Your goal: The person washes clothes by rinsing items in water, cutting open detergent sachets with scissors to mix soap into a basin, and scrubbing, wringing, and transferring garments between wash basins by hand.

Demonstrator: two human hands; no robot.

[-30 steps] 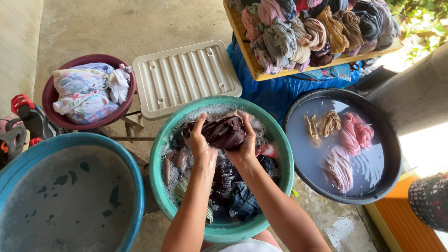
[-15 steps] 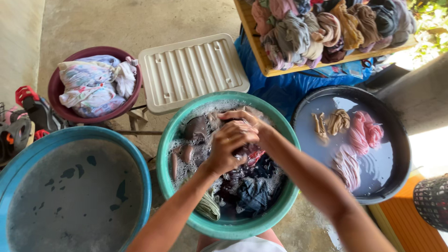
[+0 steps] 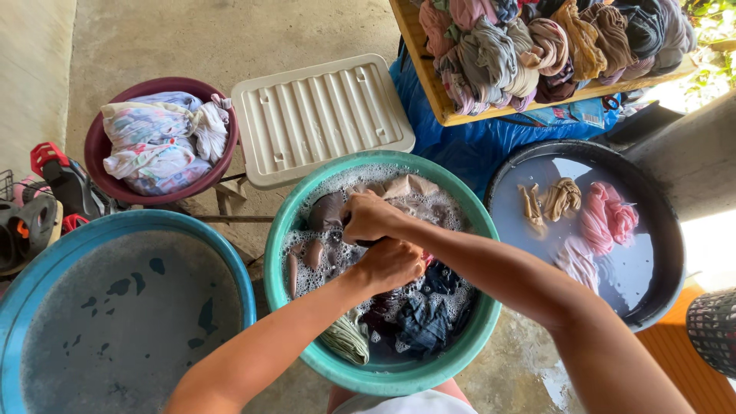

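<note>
A green basin [image 3: 303,205] holds soapy water and several wet clothes. Both my hands are over its middle, clenched one above the other on a dark maroon garment [image 3: 379,307] that is mostly hidden under them. My right hand [image 3: 370,216] is the farther one, its arm crossing in from the right. My left hand [image 3: 392,263] grips just below it, closer to me. A twisted olive cloth [image 3: 345,340] and a dark blue checked cloth [image 3: 420,320] lie in the basin's near part.
A blue tub [image 3: 46,264] of grey water sits at the left. A black tub [image 3: 665,222] with pink and tan clothes is at the right. A maroon basin [image 3: 96,149] of pale laundry, a white ribbed lid [image 3: 322,115], and a wooden board [image 3: 433,96] piled with wrung clothes stand behind.
The maroon garment was held up spread between both hands; now it is bunched in my stacked fists, lower over the suds. My right arm has swung in from the right.
</note>
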